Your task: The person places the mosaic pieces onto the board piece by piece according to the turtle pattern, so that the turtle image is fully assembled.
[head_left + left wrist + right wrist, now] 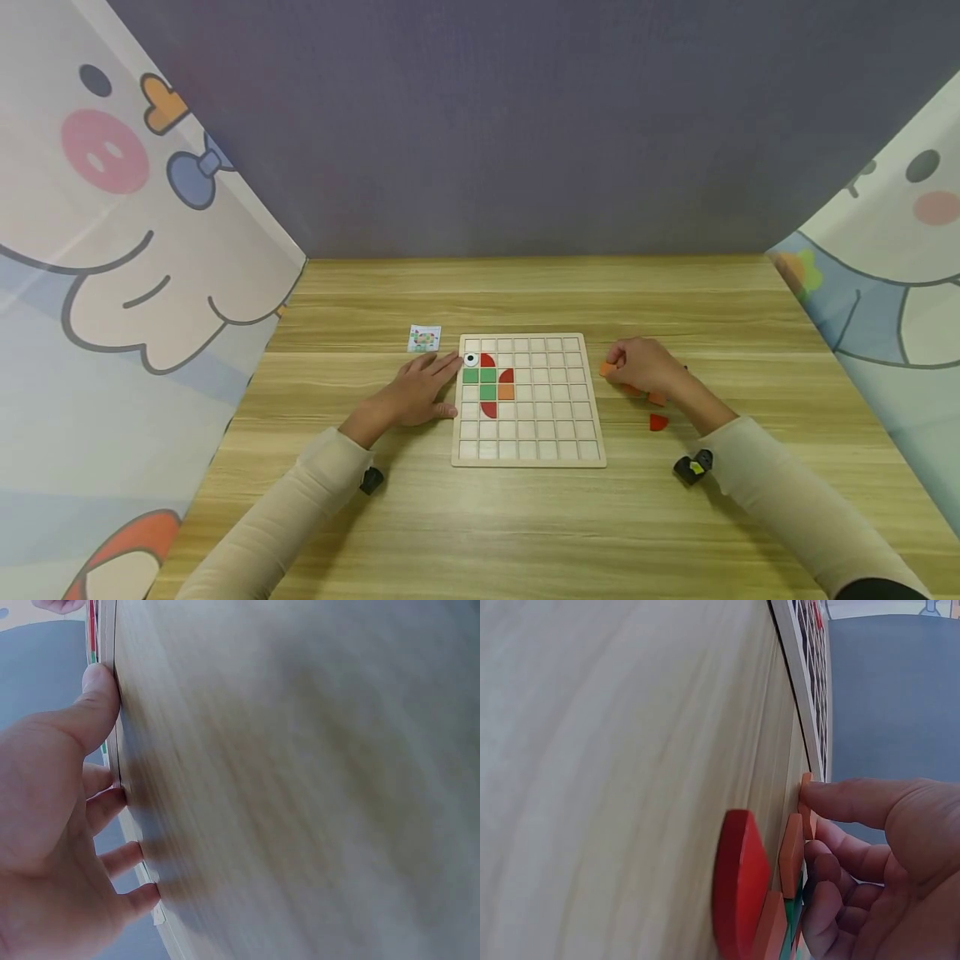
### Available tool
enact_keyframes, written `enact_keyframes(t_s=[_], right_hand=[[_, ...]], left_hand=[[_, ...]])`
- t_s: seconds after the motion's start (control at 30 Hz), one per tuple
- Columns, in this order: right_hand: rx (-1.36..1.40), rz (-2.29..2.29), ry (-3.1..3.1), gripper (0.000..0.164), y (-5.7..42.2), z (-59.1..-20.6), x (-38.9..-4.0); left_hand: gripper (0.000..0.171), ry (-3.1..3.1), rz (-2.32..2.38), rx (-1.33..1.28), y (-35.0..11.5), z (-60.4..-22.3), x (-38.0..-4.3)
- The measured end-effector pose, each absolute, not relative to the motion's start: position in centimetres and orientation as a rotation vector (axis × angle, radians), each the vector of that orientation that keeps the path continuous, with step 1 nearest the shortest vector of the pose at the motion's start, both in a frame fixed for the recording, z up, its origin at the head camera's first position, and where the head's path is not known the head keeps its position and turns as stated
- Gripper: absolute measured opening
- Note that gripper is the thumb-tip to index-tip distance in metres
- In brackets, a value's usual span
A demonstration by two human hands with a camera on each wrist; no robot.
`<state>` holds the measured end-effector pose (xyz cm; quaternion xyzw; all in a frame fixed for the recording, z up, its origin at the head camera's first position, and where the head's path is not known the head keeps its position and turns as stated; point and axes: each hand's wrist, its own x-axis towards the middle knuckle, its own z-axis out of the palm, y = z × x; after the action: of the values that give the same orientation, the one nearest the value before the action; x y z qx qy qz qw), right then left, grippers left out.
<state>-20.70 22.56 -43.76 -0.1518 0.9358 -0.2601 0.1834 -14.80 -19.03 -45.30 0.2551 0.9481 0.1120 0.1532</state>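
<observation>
Centrally on bench (pixel 525 533), in head view, gridded board (pixel 547 427) laid, coloured tiles (pixel 488 392) set at left; board's left edge touched by left hand (pixel 415 392), fingers extended; right of board, orange tile (pixel 606 368) pinched by right hand (pixel 643 364). Left wrist view: board's side met by fingertips. Right wrist view: orange tile gripped by fingers; red piece (pixel 742 889) seen nearer camera.

Soft, even light brightens the tabletop (pixel 525 533), which the left wrist view blurs hazily.

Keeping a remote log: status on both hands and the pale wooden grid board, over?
Left hand against left edge of partly filled board. Right hand pinching flat orange tile right of board. Loose red quarter-circle tile nearby, not between hand and board.
</observation>
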Motion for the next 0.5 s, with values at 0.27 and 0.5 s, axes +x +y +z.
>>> enact_keyframes(t_s=[0.27,0.5], right_hand=[[-0.432,-0.741,2.65,0.018,22.62,-44.09,-20.76],[-0.424,-0.775,2.622,0.014,22.61,-43.83,-20.65]], left_hand=[[0.086,2.732,0.326,0.736,-18.95,-45.27,-14.78],[0.087,2.732,0.317,0.736,-18.99,-45.39,-14.72]])
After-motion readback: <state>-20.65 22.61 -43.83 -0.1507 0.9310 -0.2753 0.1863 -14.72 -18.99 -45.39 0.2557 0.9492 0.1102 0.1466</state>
